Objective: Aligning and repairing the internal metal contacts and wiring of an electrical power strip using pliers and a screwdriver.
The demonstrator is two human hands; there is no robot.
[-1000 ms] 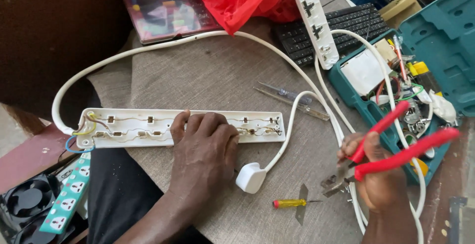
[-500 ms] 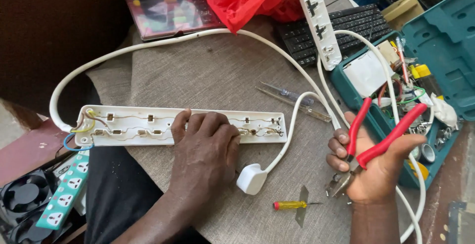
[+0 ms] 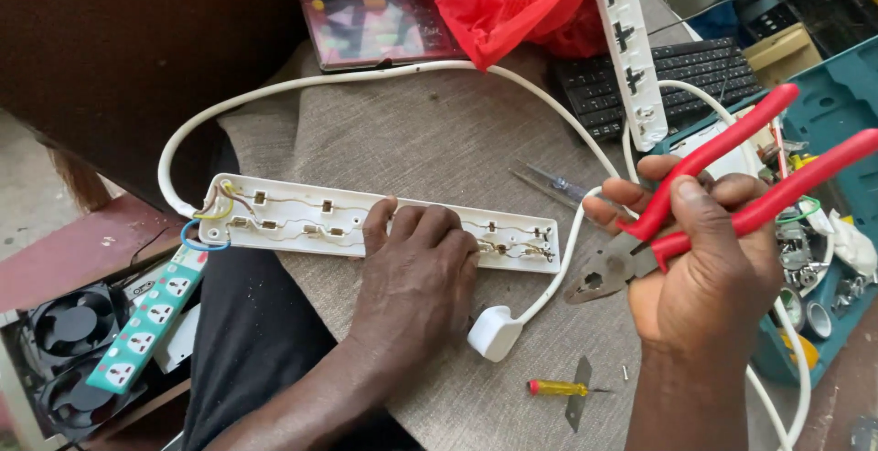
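Strip (image 3: pixel 302 222) lies opened, wiring bare, cover (image 3: pixel 626 44) off; left hand (image 3: pixel 416 263) presses it flat, right hand (image 3: pixel 704 268) grips pliers (image 3: pixel 677 209).

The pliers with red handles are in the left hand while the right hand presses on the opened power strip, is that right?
Not quite: the hands are swapped. The head view shows the pliers in the right hand, while the left hand presses on the opened power strip.

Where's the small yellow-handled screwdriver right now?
In the head view the yellow-handled screwdriver lies on the grey cloth low in the frame, just right of the white plug and below the right hand holding the red-handled pliers.
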